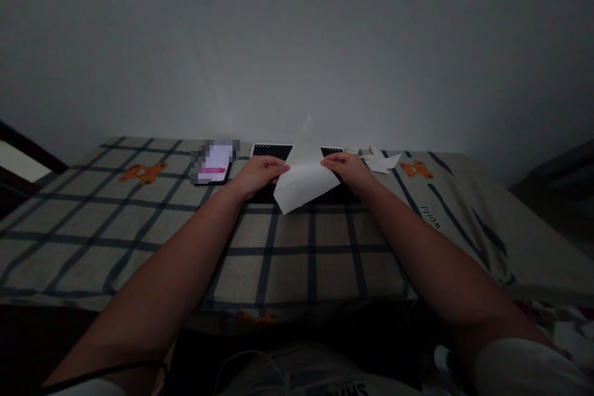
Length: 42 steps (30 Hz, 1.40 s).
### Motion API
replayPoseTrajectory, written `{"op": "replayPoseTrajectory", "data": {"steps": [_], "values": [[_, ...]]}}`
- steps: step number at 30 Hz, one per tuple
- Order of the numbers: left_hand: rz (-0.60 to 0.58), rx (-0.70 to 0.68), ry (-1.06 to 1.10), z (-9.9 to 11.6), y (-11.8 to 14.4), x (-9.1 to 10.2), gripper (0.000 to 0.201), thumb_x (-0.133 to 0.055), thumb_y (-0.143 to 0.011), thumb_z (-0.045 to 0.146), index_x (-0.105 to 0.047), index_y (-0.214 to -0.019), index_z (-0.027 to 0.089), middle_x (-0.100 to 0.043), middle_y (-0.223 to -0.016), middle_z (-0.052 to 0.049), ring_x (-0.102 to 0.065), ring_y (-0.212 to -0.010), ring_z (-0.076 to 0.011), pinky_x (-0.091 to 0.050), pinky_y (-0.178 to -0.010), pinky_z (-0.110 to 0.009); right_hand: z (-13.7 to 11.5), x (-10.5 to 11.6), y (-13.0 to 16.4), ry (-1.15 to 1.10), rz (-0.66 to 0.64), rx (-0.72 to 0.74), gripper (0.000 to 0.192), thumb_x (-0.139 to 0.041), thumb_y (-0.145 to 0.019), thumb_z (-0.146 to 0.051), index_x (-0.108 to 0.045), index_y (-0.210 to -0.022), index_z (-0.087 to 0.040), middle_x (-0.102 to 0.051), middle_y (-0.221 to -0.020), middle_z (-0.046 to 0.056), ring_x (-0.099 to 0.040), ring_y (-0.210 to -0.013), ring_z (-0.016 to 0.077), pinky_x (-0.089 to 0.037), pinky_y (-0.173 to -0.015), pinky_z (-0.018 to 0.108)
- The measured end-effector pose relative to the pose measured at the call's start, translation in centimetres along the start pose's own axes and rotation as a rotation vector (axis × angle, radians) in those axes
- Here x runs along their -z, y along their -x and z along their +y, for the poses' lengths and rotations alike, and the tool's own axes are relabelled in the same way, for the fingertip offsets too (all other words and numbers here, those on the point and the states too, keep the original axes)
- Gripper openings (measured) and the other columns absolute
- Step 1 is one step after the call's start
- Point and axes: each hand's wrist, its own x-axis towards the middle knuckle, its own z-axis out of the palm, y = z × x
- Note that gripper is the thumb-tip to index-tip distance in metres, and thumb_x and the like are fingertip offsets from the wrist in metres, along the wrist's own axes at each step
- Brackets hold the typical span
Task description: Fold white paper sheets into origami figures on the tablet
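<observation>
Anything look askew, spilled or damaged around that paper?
No spill shows. The tablecloth looks rumpled toward its right end, where its stripes bend, and the wall has a blotchy patch near the picture's top.

"World" (430, 216) stands on the tablecloth (288, 266); the shirt's (297, 371) lettering (355, 389) is cut off.

Beige, blue-checked cloth (290, 275) offers passage between 2 bare forearms (185, 253); beyond, a folded white paper sheet (307, 174) blocks the middle, a lit rectangular phone (216, 163) the left.
</observation>
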Motion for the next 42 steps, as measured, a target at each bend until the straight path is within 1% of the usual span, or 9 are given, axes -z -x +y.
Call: {"op": "replayPoseTrajectory", "data": {"steps": [3,6,12,17,23,26,29,35,42], "values": [[-0.047,0.019,0.024,0.2,0.1,-0.1,0.020,-0.071,-0.067,0.030,-0.071,-0.082,0.017,-0.068,-0.076,-0.005,-0.057,-0.060,-0.0111,-0.048,-0.059,-0.025,0.1,0.1,-0.1,-0.019,0.024,-0.004,0.033,-0.068,-0.065,-0.041,-0.068,-0.085,-0.015,-0.067,-0.081,0.006,-0.056,-0.068,0.0144,-0.043,-0.065,0.029],[-0.088,0.039,0.000,0.4,0.2,-0.1,0.019,-0.072,-0.065,0.028,-0.071,-0.079,0.016,-0.067,-0.071,-0.004,-0.057,-0.057,-0.0112,-0.047,-0.058,-0.026,0.2,0.2,-0.2,-0.024,0.055,0.001,0.034,-0.067,-0.065,-0.041,-0.068,-0.086,-0.015,-0.067,-0.083,0.006,-0.056,-0.069,0.0148,-0.043,-0.066,0.030],[-0.061,0.029,-0.029,0.2,0.0,0.3,0.019,-0.072,-0.065,0.031,-0.071,-0.077,0.017,-0.066,-0.066,-0.004,-0.055,-0.054,-0.0106,-0.045,-0.053,-0.024,0.0,0.0,-0.1,-0.044,0.072,0.003,0.035,-0.068,-0.065,-0.041,-0.068,-0.086,-0.013,-0.068,-0.083,0.008,-0.057,-0.070,0.0151,-0.043,-0.066,0.029],[-0.145,0.081,-0.002,-0.1,-0.2,0.4,0.017,-0.071,-0.068,0.031,-0.071,-0.078,0.017,-0.067,-0.068,-0.005,-0.058,-0.058,-0.0115,-0.049,-0.056,-0.024,0.3,0.1,-0.3,-0.054,0.117,0.010,0.037,-0.066,-0.067,-0.042,-0.068,-0.090,-0.013,-0.068,-0.091,0.010,-0.059,-0.077,0.0170,-0.044,-0.071,0.031],[-0.209,0.059,0.061,-0.1,0.1,0.6,0.027,-0.073,-0.065,0.024,-0.070,-0.092,0.018,-0.070,-0.090,-0.008,-0.064,-0.075,-0.0150,-0.052,-0.068,-0.028,0.8,0.5,-0.8,-0.060,0.138,0.017,0.035,-0.064,-0.069,-0.042,-0.068,-0.090,-0.015,-0.067,-0.094,0.009,-0.059,-0.082,0.0181,-0.045,-0.073,0.032],[-0.189,0.035,0.066,0.0,0.1,0.8,0.028,-0.074,-0.064,0.024,-0.070,-0.091,0.017,-0.070,-0.091,-0.009,-0.064,-0.077,-0.0163,-0.053,-0.070,-0.029,0.8,0.5,-0.8,-0.114,0.140,0.020,0.032,-0.066,-0.068,-0.041,-0.067,-0.087,-0.015,-0.067,-0.091,0.009,-0.059,-0.079,0.0171,-0.045,-0.073,0.031],[-0.142,0.021,0.033,0.1,0.0,0.9,0.026,-0.074,-0.063,0.027,-0.071,-0.087,0.017,-0.070,-0.086,-0.008,-0.063,-0.071,-0.0147,-0.052,-0.066,-0.028,0.8,0.4,-0.8,-0.149,0.142,0.014,0.033,-0.067,-0.067,-0.040,-0.067,-0.087,-0.014,-0.067,-0.091,0.009,-0.059,-0.078,0.0166,-0.045,-0.074,0.031],[-0.070,0.001,-0.092,0.2,-0.3,1.3,0.026,-0.074,-0.063,0.032,-0.071,-0.082,0.016,-0.061,-0.059,-0.001,-0.047,-0.048,-0.0086,-0.039,-0.049,-0.023,0.8,0.3,-0.8,-0.154,0.142,-0.004,0.034,-0.067,-0.066,-0.041,-0.066,-0.087,-0.015,-0.067,-0.091,0.008,-0.060,-0.081,0.0171,-0.045,-0.076,0.033],[-0.057,-0.130,0.000,-0.3,-0.5,1.2,0.037,-0.065,-0.073,0.036,-0.060,-0.105,0.018,-0.063,-0.077,-0.002,-0.055,-0.062,-0.0111,-0.041,-0.058,-0.022,0.6,0.2,-0.7,-0.246,0.126,-0.006,0.025,-0.070,-0.065,-0.036,-0.066,-0.080,-0.017,-0.067,-0.082,0.006,-0.059,-0.074,0.0157,-0.045,-0.073,0.033]]}}
